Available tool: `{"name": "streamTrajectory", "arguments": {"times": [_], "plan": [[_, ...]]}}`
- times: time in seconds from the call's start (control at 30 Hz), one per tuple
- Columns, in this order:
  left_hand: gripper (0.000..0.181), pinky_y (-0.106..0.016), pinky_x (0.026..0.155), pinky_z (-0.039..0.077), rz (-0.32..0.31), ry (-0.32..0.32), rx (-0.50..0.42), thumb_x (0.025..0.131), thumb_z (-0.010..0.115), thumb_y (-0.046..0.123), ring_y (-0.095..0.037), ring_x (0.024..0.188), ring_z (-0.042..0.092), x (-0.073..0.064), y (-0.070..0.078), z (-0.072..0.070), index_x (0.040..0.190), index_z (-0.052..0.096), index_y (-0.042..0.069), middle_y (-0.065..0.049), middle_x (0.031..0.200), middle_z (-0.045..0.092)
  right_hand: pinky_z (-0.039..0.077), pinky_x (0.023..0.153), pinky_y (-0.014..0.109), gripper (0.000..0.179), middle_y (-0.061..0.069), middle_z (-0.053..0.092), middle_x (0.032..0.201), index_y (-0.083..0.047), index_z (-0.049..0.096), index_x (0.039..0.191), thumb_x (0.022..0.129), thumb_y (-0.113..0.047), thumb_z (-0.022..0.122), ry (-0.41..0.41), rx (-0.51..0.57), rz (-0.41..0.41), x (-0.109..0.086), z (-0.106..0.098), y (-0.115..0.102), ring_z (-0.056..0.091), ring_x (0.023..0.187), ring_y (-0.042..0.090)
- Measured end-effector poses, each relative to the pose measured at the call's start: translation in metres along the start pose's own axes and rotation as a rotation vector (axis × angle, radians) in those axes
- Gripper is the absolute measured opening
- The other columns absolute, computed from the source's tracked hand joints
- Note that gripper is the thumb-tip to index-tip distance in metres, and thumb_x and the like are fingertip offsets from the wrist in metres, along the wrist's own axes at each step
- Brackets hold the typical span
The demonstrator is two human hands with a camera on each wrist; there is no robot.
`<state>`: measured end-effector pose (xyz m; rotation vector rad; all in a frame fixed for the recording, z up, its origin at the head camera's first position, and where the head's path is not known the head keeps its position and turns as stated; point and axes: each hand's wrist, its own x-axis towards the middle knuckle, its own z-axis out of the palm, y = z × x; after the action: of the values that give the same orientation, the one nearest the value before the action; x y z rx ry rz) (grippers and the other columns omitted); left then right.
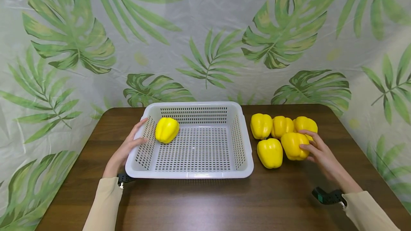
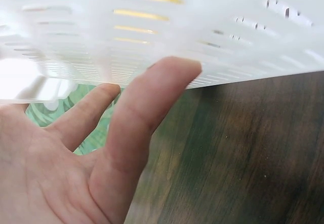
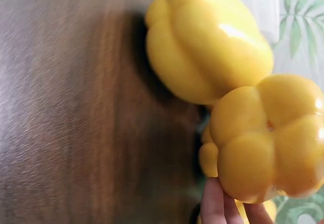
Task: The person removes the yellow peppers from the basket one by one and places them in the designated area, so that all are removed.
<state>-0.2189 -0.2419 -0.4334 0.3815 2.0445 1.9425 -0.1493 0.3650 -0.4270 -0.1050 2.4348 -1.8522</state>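
Observation:
My left hand [image 1: 130,142] holds the left rim of a white slotted plastic basket [image 1: 189,175]. In the left wrist view its fingers [image 2: 134,112] are close against the slotted wall, and yellow shows through the slots. One yellow bell pepper [image 1: 167,130] lies inside the basket near that side. My right hand [image 1: 318,149] grips another yellow bell pepper [image 1: 293,146] from its right side. The right wrist view has the gripped pepper's lobed end facing the camera, with fingertips [image 3: 213,201] under its edge. A loose pepper [image 3: 207,41] sits beside it.
Right of the basket are more yellow bell peppers: one in front [image 1: 270,153], and three in a row behind, at left [image 1: 261,126], middle [image 1: 282,126] and right [image 1: 306,125]. All stand on a dark wooden table [image 1: 199,206]. Behind hangs a leaf-print cloth [image 1: 208,17].

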Motion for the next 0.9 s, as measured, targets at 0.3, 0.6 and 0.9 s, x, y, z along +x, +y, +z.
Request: {"name": "streamTrajectory", "arguments": {"times": [0.3,0.6,0.9], "plan": [[0.07,-0.056,0.082,0.047,0.003,0.002,0.0,0.098,0.043,0.007,-0.053,0.123,0.032,0.0,0.002,0.002,0.154,0.006,0.027,-0.018,0.156,0.003,0.048,0.073,0.023,0.041,0.005,0.03,0.132,-0.025,0.036,0.141,0.101,-0.019,0.046,0.013,-0.028,0.017,-0.003,0.0,0.018,0.048,0.098,0.001],[0.07,-0.057,0.082,0.046,-0.007,0.008,-0.001,0.097,0.042,0.006,-0.053,0.123,0.032,0.0,0.003,0.002,0.154,0.007,0.027,-0.017,0.156,0.003,0.048,0.074,0.023,0.042,0.014,0.03,0.134,-0.022,0.035,0.141,0.101,-0.018,0.047,0.004,-0.045,0.021,-0.003,-0.001,0.022,0.049,0.097,0.001],[0.071,-0.057,0.083,0.046,-0.016,0.012,-0.007,0.097,0.042,0.006,-0.052,0.124,0.031,0.0,0.002,0.002,0.154,0.006,0.028,-0.017,0.156,0.003,0.046,0.072,0.024,0.041,0.017,0.032,0.134,-0.018,0.036,0.14,0.101,-0.02,0.047,0.011,-0.097,0.022,-0.002,0.0,0.026,0.048,0.096,0.002]]}}
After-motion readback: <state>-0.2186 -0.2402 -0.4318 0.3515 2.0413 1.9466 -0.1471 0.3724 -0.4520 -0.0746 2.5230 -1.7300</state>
